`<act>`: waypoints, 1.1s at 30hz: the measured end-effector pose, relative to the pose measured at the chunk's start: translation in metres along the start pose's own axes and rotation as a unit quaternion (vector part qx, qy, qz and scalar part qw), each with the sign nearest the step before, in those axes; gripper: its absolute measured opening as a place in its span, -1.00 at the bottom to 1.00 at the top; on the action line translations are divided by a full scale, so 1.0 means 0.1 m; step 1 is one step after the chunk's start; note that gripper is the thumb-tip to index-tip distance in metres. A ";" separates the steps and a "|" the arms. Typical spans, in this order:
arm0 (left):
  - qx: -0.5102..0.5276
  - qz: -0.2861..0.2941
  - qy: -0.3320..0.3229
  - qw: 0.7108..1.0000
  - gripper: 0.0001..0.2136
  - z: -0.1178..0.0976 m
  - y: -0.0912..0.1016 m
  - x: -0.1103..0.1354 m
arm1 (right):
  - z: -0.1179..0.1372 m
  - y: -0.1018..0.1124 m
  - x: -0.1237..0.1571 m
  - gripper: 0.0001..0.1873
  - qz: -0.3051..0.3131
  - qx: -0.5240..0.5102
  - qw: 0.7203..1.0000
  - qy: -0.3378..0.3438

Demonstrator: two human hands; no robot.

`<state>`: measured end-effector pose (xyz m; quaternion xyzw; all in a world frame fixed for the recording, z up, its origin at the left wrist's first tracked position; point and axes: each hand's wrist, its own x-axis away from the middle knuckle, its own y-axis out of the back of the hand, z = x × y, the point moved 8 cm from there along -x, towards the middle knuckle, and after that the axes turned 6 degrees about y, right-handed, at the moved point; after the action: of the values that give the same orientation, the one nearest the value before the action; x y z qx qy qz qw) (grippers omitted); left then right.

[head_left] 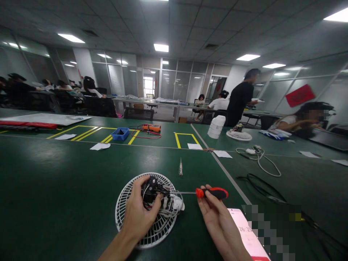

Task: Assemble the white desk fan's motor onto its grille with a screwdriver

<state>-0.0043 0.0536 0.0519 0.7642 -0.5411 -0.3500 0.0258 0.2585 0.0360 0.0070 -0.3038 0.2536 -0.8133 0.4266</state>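
Observation:
A round white fan grille [122, 210] lies on the green table, with a black fan motor [149, 188] on top of it. My left hand [143, 206] is closed around the motor, thumb and fingers on opposite sides. In my right hand [217, 212] is a screwdriver [213, 193] with a red and black handle, held between thumb and fingers. Its shaft points left and its tip reaches the motor assembly, where the exact contact is hidden. Beside the motor sit a white plastic part [176, 203] and bundled wires.
Beyond the grille lies a small clear-handled screwdriver [181, 169]. Farther back are a blue bin [120, 134] and an orange multimeter [152, 127]. A lit phone [246, 232] lies by my right forearm. Cables [261, 159], a white cylinder [216, 127] and another grille [239, 135] stand rightward.

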 end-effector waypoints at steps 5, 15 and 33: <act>0.001 0.003 0.006 1.000 -0.51 0.02 -0.01 0.01 | -0.09 0.09 -0.04 -0.37 -0.010 0.034 0.999 0.012; -0.006 -0.002 -0.002 1.000 -0.50 0.01 0.00 0.00 | -0.07 0.05 0.00 -0.38 -0.008 0.014 1.000 -0.003; -0.004 0.006 0.032 0.999 -0.42 0.07 -0.02 0.01 | -0.03 -0.01 0.05 -0.32 -0.003 -0.001 1.000 0.003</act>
<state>-0.0067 0.0560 0.0451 0.7715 -0.5434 -0.3274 0.0478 0.2539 0.0330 0.0067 -0.3029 0.2547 -0.8153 0.4227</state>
